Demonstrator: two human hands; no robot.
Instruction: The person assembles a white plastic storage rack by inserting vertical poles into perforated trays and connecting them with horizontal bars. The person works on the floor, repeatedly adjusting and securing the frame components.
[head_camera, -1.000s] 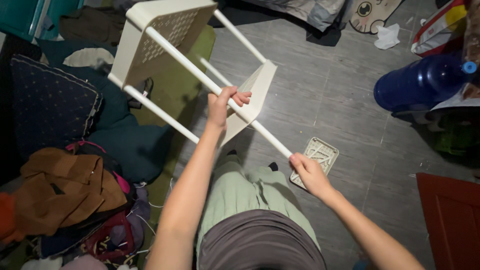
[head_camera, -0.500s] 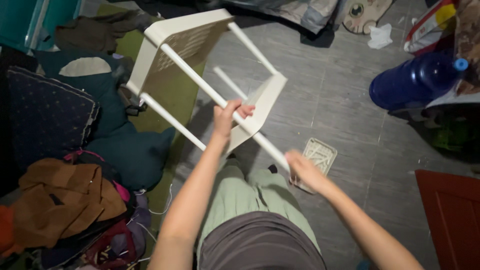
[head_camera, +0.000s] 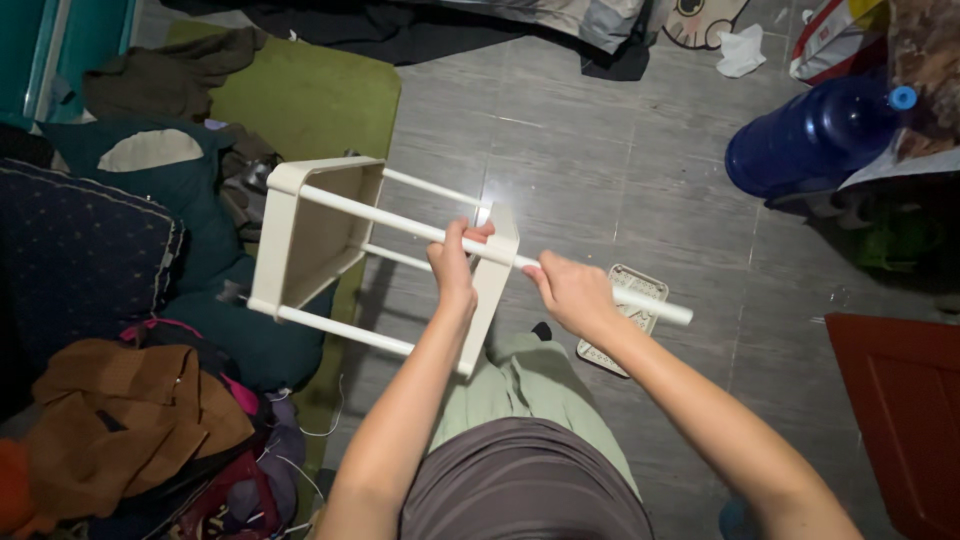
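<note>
Now both hands grip one white pole (head_camera: 420, 229) of a cream plastic rack (head_camera: 318, 240), held tilted above the grey floor (head_camera: 600, 150). Left hand (head_camera: 455, 262) wraps the pole beside the nearer shelf (head_camera: 492, 285); right hand (head_camera: 572, 293) closes around it just past that shelf, above a small tray (head_camera: 628, 318).

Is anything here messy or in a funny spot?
Yes. The white shelf rack is tipped on its side in the air, with the left hand and right hand gripping one pole. A loose shelf panel lies on the floor, and clothes are heaped beside it.
</note>
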